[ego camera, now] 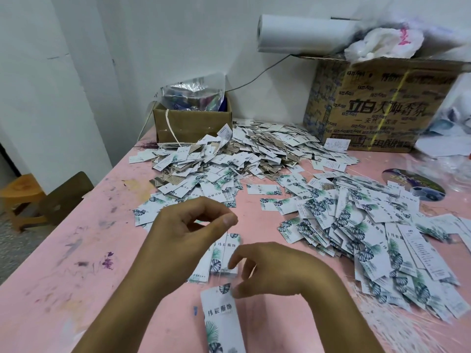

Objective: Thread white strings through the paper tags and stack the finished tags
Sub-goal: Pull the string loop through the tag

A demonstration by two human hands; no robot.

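Observation:
My left hand (188, 225) is raised over the pink table (76, 263) and pinches the upper end of a thin white string (223, 253) between thumb and forefinger. The string hangs down to a white paper tag (221, 324) with green leaf print and dark lettering. My right hand (277, 268) pinches that tag at its top corner, by the leaf motif. Just behind my hands lies a small stack of tags (219, 258). A big heap of tags (242, 154) covers the far middle of the table. Another spread of tags (369, 225) lies to the right.
A bundle of loose white strings (397, 317) lies at the right front. A small cardboard box (191, 123) with plastic bags stands at the back, a large printed carton (377, 103) at the back right with a paper roll (303, 31) on top. Wooden stools (30, 197) stand left.

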